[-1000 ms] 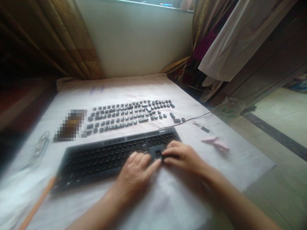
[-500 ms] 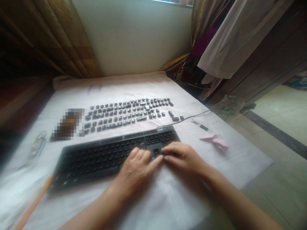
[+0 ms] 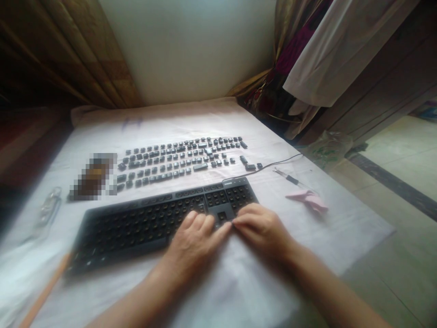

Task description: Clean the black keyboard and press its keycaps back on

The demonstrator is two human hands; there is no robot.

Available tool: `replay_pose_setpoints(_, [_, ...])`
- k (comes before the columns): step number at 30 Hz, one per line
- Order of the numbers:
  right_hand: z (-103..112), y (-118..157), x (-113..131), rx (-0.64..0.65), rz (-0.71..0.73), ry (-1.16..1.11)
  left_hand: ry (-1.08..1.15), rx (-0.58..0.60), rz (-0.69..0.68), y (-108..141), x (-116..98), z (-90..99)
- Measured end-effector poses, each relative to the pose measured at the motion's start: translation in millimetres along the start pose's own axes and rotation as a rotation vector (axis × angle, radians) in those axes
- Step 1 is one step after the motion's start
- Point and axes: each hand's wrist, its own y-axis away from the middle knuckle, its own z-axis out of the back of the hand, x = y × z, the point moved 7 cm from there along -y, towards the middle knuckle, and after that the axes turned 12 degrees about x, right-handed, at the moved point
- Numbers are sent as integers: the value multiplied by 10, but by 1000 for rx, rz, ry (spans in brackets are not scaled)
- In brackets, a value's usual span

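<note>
A black keyboard (image 3: 136,223) lies at a slant on the white-covered table, most of its key sockets bare and a few keys on at the lower left. My left hand (image 3: 194,237) is closed on its front edge, fingers curled over the sockets and thumb stretched right. Beside the thumb's tip, my right hand (image 3: 262,230) pinches at the keyboard's lower right edge. What sits between its fingertips is too small to make out. Beyond the keyboard, loose black keycaps (image 3: 167,158) are laid out in rows.
A cable (image 3: 276,162) runs right from the keyboard. At the right lie a thin dark-handled tool (image 3: 290,178) and a pink cloth (image 3: 312,200). Toward the left are a pixelated object (image 3: 94,177), a clear packet (image 3: 49,207) and an orange strip (image 3: 46,291). The table's right edge borders the floor.
The right hand's fingertips have drawn closer together and nearer to the left thumb. The left hand keeps its place on the keyboard. The view has tilted slightly.
</note>
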Motion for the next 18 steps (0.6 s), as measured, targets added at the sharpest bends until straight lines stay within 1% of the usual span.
replay_pose_setpoints(5, [13,3,13,-11,-24,-51,-3,-14,7,13,-3,-7])
replay_pose_setpoints(7, [63,0,-3,-25,-35,-77,-6,-26,5,19,-4,-15])
replay_pose_setpoints(9, [152,-22,-77,-45,-49,-84,-8,-37,5,23,-1,-26])
replay_pose_setpoints(11, [272,-74,-229,-67,-72,-43,-8,-54,7,26,1,-27])
replay_pose_setpoints(13, [412,-152,-466,-101,-142,79,1,-73,15,31,7,-18])
replay_pose_setpoints(14, [490,-194,-611,-130,-210,181,9,-86,18,38,10,-8])
replay_pose_setpoints(16, [616,-279,-919,-145,-399,425,23,-116,24,68,23,19])
replay_pose_setpoints(17, [636,-332,-1056,-101,-465,513,25,-136,28,95,34,35])
replay_pose_setpoints(18, [651,-384,-1163,-76,-489,545,24,-155,31,128,46,51])
